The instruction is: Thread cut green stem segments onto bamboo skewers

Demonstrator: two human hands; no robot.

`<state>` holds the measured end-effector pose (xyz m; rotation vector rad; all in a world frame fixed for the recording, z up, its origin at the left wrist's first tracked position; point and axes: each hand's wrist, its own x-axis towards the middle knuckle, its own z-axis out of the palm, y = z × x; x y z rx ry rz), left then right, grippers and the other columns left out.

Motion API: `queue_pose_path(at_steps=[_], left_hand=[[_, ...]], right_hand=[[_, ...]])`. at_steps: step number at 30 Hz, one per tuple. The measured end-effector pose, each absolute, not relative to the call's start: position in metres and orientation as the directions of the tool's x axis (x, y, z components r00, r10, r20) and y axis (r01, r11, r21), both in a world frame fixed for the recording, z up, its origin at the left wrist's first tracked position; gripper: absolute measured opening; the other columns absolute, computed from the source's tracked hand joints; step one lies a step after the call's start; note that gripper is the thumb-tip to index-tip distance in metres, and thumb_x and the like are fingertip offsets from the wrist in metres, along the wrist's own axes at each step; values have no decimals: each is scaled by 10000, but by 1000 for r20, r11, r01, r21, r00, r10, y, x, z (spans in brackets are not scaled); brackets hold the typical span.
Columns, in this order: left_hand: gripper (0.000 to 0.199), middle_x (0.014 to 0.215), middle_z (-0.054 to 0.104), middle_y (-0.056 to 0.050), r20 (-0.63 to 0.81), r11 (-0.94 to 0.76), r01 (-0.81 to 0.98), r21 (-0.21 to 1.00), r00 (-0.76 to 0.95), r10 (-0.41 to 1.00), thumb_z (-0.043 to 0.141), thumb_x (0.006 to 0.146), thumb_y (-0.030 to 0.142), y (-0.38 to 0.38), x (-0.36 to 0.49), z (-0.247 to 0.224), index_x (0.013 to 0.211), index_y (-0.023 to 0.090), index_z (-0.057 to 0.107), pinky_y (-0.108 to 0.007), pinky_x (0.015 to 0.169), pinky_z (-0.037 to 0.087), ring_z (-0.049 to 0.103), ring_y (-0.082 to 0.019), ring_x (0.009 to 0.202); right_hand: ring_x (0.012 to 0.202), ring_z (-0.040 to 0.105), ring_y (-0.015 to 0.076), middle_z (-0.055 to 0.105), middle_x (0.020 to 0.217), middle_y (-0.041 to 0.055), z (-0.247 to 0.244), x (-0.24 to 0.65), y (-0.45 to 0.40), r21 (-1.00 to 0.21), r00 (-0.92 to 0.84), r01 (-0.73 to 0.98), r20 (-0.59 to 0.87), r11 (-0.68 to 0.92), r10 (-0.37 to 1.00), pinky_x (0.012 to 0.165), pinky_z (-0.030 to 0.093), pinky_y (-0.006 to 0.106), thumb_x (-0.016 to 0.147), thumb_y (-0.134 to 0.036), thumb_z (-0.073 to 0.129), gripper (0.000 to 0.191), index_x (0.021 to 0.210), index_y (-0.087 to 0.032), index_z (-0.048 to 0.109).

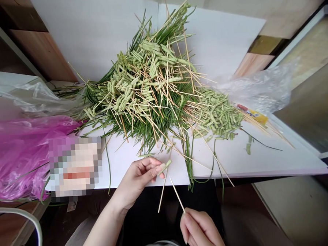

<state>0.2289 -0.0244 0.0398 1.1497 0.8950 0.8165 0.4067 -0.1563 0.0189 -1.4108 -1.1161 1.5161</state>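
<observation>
The left hand (135, 183), fingers pressed together, pinches a small pale-green woven grass piece (165, 166) with a thin pale wooden skewer (162, 192) jutting below it; the right hand (200, 231) pinches a bare wooden skewer (177, 195), both before a heaped pile of green grass and skewers (148, 90) on a white board (122, 169)

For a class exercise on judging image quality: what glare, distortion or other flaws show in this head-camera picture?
In the head view, wide-angle distortion skews the white board, the clear plastic bag shows soft glare, a pixelated patch hides something at lower left, and shadows stay faint.
</observation>
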Motion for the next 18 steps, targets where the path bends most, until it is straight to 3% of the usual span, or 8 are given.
queue_pose_path(at_steps=[5,18], left_hand=[[282,694,677,-8,-181,242,-84,967,442,878,772,828,407,-26,231,42,764,150,676,-210,581,407,537,-103,634],[260,709,672,-9,-170,247,-94,964,494,853,750,859,386,-27,231,38,777,147,686,-214,609,403,542,-99,647]], right_hand=[[448,275,101,299,526,-60,16,406,-154,-952,-82,53,-304,-300,949,447,233,257,946,-743,433,638,593,-213,458],[486,314,113,339,566,-43,19,408,-153,-948,-85,65,-316,-311,945,469,267,253,941,-751,429,639,598,-212,452]])
